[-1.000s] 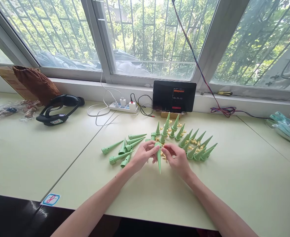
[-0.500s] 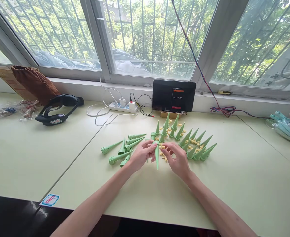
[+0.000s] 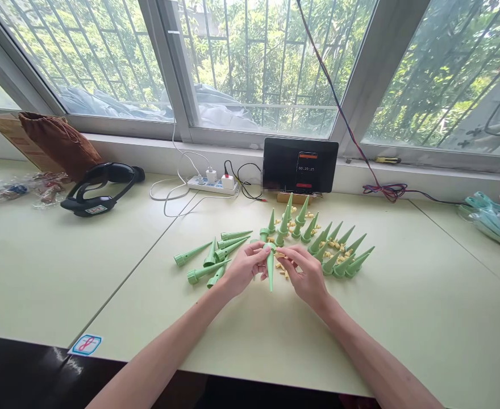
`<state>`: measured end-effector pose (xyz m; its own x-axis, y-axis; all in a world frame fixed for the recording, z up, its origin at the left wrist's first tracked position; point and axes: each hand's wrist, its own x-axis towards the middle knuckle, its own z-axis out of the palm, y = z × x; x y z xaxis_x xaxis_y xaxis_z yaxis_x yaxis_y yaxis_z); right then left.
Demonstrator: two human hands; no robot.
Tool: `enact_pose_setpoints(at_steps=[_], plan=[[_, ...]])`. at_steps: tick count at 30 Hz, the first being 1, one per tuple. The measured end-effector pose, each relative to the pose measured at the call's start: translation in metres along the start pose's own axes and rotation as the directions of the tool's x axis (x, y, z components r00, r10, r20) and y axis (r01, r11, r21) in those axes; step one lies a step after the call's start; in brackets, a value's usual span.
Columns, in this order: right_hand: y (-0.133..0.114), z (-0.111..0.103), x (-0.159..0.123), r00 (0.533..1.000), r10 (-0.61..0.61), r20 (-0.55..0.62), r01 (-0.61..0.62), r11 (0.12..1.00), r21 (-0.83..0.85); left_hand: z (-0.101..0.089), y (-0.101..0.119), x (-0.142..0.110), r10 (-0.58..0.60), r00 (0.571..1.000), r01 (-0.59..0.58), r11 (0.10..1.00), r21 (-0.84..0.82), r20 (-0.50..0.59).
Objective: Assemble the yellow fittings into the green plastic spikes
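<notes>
While your left hand (image 3: 246,266) steadies a green plastic spike (image 3: 270,270) by its collar, your right hand (image 3: 308,274) meets it from the side, just above the bench (image 3: 361,335). The spike hangs in front of you with its tip slanting down toward your body, and your left thumb lies over the collar while the other fingers curl behind it. Held by the broad end, it probably resists twisting better than it would by the slim point, and its side is left free for your right fingers. Those are pinching, as far as the overlap lets one judge, a small yellow fitting (image 3: 279,255) against the spike near the collar; whether it is seated cannot be told.

Beyond your right hand, other spikes (image 3: 284,228) stand on their collars, points up, with loose yellow fittings (image 3: 341,245) scattered among them, likely kept close for easy reach. Left of your left hand, more spikes (image 3: 196,254) lie on their sides, pointing various ways, perhaps set apart as a separate group.

Your forearms enter from the lower edge and slant inward to meet near the middle, both wrists roughly straight. Your right hand is arched, its thumb and index finger drawn toward the collar.
</notes>
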<state>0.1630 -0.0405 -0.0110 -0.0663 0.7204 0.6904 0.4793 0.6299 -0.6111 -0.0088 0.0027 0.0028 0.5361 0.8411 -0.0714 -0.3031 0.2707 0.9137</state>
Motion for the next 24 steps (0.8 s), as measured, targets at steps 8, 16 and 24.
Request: enact_pose_setpoints(at_steps=[8, 16, 24], plan=[[-0.0009, -0.0004, 0.0010, 0.998, -0.050, -0.027, 0.049, 0.998, -0.031, 0.0005, -0.0005, 0.0006, -0.016, 1.000, 0.017, 1.000, -0.018, 0.005], [0.0020, 0.0017, -0.0006, 0.996, -0.076, -0.052, 0.075, 0.997, -0.008, 0.0021, 0.0011, -0.0006, -0.059, 0.998, 0.059, 0.998, -0.036, 0.007], [0.0079, 0.0029, -0.0028, 0.999, -0.031, -0.008, 0.031, 0.999, -0.025, -0.0012, -0.0063, 0.0008, -0.046, 0.999, 0.046, 0.999, -0.002, -0.005]])
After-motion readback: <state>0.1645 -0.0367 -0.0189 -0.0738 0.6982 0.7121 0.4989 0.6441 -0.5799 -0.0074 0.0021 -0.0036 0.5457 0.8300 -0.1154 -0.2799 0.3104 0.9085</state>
